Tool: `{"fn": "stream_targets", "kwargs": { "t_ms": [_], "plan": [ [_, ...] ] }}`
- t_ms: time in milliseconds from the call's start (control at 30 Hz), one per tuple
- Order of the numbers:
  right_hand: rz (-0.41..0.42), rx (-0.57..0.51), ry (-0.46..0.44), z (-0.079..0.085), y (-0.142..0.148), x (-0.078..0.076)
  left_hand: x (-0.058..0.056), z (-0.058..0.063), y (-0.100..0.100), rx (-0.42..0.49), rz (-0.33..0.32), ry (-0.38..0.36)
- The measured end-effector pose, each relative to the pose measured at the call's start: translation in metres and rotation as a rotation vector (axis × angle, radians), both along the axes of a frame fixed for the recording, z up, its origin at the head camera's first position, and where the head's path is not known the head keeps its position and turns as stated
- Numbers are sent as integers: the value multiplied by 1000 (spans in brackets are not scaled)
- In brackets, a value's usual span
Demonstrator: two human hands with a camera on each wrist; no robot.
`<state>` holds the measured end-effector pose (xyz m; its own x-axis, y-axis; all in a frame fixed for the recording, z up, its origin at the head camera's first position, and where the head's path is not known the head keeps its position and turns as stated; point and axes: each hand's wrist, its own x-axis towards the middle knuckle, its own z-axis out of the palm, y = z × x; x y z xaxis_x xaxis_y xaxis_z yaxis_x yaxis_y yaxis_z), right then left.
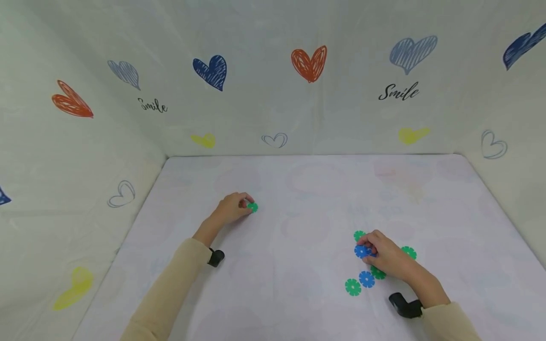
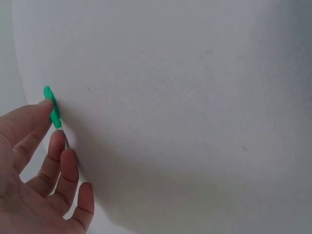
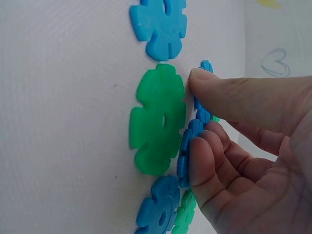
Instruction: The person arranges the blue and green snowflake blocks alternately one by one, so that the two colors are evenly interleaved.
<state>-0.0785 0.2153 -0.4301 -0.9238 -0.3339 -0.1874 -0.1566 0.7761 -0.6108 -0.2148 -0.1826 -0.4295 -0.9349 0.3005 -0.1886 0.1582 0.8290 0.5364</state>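
My left hand [image 1: 232, 207] pinches a small green notched plastic disc [image 1: 253, 207] between thumb and fingertip, toward the left of the table. In the left wrist view that green disc [image 2: 55, 114] is seen nearly edge-on, the other fingers loosely bent below it. Over a loose cluster of similar discs at the right is my right hand [image 1: 390, 255]. Its thumb and fingers close on a blue notched disc [image 1: 361, 251]; the right wrist view shows the thumb covering part of this blue disc [image 3: 199, 105]. Another blue disc [image 3: 184, 156] lies against the bent fingers.
Around the right hand lie green discs, one behind [image 1: 359, 235], one to its right [image 1: 408, 252], one partly beneath [image 1: 377, 272] and one in front [image 1: 353, 287]. A blue disc [image 1: 367, 279] lies between the front ones. Heart-printed fabric [image 1: 256, 109] walls the white table [image 1: 273, 293].
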Motion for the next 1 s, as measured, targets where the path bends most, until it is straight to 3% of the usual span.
{"fn": "stream_targets", "kwargs": {
  "t_ms": [1000],
  "plan": [
    [8, 19, 16, -1, -1, -1, 4, -5, -5, 66, -15, 60]
  ]
}}
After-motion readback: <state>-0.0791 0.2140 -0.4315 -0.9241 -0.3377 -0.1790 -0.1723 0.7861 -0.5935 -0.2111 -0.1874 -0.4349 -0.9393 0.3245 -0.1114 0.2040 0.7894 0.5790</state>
